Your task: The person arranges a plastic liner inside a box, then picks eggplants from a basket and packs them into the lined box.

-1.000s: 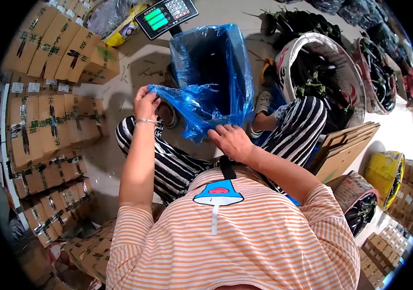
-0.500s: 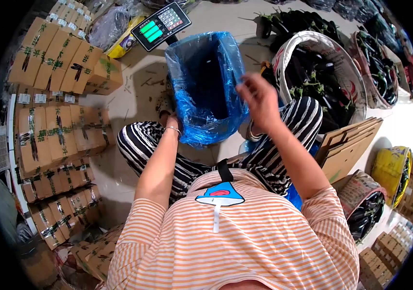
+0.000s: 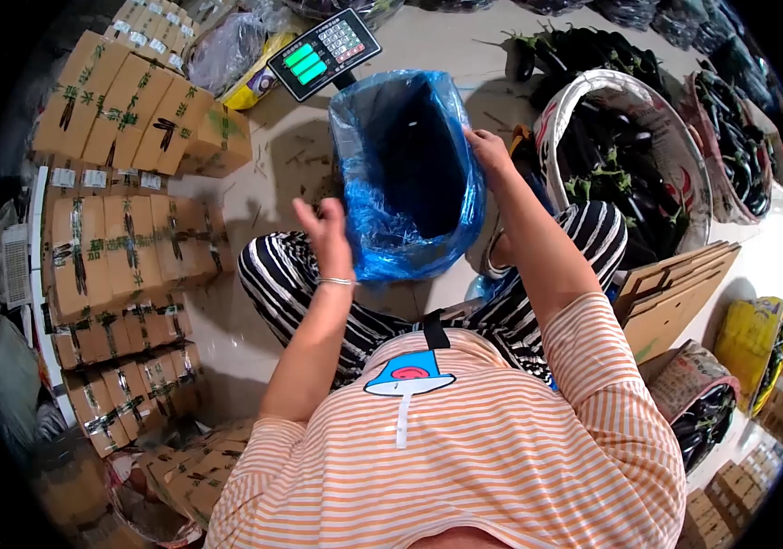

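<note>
Between my knees stands an open box lined with a blue plastic bag (image 3: 382,242), the bag folded over its rim. My left hand (image 3: 325,233) is beside the bag's left side, fingers spread and holding nothing. At the upper right edge of the bag is my right hand (image 3: 487,154), its fingers against the blue plastic; whether they grip it cannot be made out. A scale display (image 3: 324,55) with green lit digits is just behind the box. To the right sits a large white sack (image 3: 698,174) of eggplants (image 3: 625,174).
Stacked cartons (image 3: 108,247) line the left side. Loose eggplants (image 3: 593,55) lie on the floor at the back right. Flat cardboard (image 3: 675,297) leans by my right knee, with a yellow sack (image 3: 748,343) and another eggplant sack (image 3: 689,375) beyond it.
The bag's near edge, earlier stretched out in both hands, now lies down over the box rim. My left hand has come off the box's side, and my right hand has reached its right edge.
</note>
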`<state>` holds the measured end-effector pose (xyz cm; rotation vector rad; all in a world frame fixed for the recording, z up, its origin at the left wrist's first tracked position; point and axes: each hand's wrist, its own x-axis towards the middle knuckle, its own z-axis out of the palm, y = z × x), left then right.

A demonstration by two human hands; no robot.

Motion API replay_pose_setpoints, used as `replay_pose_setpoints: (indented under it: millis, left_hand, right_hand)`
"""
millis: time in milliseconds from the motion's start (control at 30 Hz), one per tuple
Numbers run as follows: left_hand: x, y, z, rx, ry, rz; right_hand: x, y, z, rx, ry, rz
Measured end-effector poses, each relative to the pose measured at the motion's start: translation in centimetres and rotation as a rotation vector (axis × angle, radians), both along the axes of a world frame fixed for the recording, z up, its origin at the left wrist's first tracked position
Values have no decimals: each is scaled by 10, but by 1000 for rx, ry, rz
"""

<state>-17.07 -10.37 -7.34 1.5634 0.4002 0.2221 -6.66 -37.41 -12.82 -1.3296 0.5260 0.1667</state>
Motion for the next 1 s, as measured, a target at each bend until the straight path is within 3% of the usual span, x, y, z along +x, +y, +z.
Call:
replay_pose_setpoints:
  millis: [67,133,200,267,333,400,467,533,600,667,733,800,867,1000]
  left_hand:
    - [-4,-22,-5,492,144,-182]
    - [-3,-36,-9,741,106,-256]
    - [6,-29,-19,707,262,-180]
    - [14,-15,-23,638,270,-186]
    - [14,-6,-27,530,240,-199]
    - [14,-1,-42,476,217,-197]
    - [14,-2,-49,452,207,-183]
    - [15,-6,-53,454,206,-163]
    - [16,-5,-57,454,218,-173]
    - [16,-3,-58,475,234,-153]
    - [13,-1,-55,518,201,-177]
    - [12,-3,-48,498,240,-183]
    - [8,-8,-45,453,123,-110]
    - [12,-10,-28,371,364,-189]
  right_hand:
    - [5,1,-19,-22,-11,-25]
    - [7,-2,-30,-6,-19,-112]
    - [8,-12,-37,-115,-1,-204]
    - [12,-30,-59,-6,49,-312]
    - [15,-46,-73,-316,86,-195]
    - [28,-54,-72,-504,-4,-235]
    - [38,-42,-22,-884,-411,-401]
    - [32,-10,52,-1128,-653,-188]
    - [29,22,84,-1346,-651,148]
    - [40,45,73,-1715,-556,316]
    - [57,55,54,-1888,-440,311]
    - [74,57,51,-1864,-398,390]
    - [78,54,55,-1935,-524,320]
    - [99,39,58,-1725,-691,226]
